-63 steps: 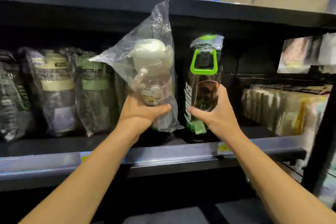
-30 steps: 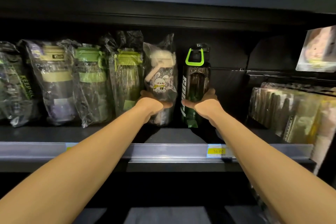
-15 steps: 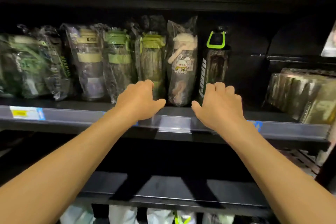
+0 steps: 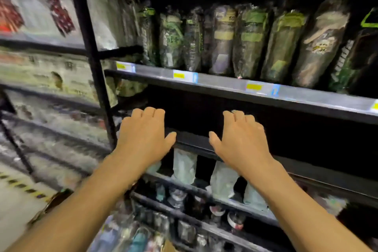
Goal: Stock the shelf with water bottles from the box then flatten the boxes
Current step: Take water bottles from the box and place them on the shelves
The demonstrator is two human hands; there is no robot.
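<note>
A row of plastic-wrapped water bottles (image 4: 251, 41) stands on the upper shelf (image 4: 225, 86), which has a metal front rail with yellow price tags. The cream bottle with a rabbit print (image 4: 321, 43) and the dark bottle with a green handle (image 4: 362, 55) stand at the right end of the row. My left hand (image 4: 145, 135) and my right hand (image 4: 241, 139) hover palm down below that shelf, fingers apart, holding nothing. No box is in view. The picture is blurred by motion.
A black upright post (image 4: 90, 51) splits the shelving; packaged goods fill the bay to its left. Below my hands, lower shelves hold pale pouches (image 4: 184, 165) and small items. A floor strip with striped tape (image 4: 18, 184) shows at the lower left.
Both hands let go of the two bottles on the shelf and drew back and down. My view has swung down and to the left.
</note>
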